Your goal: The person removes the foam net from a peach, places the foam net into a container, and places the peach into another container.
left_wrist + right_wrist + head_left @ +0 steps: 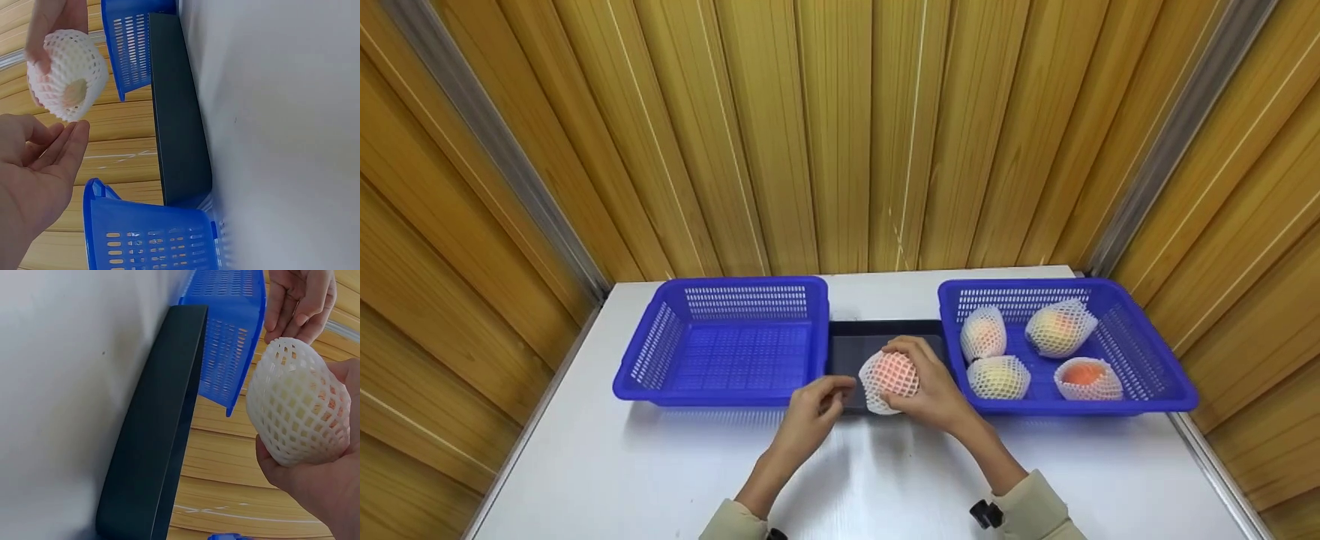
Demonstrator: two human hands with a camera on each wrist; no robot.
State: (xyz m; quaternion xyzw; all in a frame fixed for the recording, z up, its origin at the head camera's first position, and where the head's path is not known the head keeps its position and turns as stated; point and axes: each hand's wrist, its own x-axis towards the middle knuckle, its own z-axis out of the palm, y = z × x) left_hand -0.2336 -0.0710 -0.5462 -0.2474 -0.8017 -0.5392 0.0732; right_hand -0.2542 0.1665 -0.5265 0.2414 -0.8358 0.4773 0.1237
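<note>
My right hand grips a round pink-and-yellow fruit in a white foam net, above the black tray. Thumb and fingers wrap round the net from the right. In the right wrist view, the netted side of the fruit faces the camera. The left hand is just left of the net's end, its fingers loosely bent and holding nothing. From the left wrist, the left fingertips appear right at the net's edge, where an opening shows some of the fruit.
On the right stands a blue basket with several netted fruits, one of them showing red through its net's opening. Another blue basket, with nothing in it, is on the left. Both stand on the white table before wood-patterned walls.
</note>
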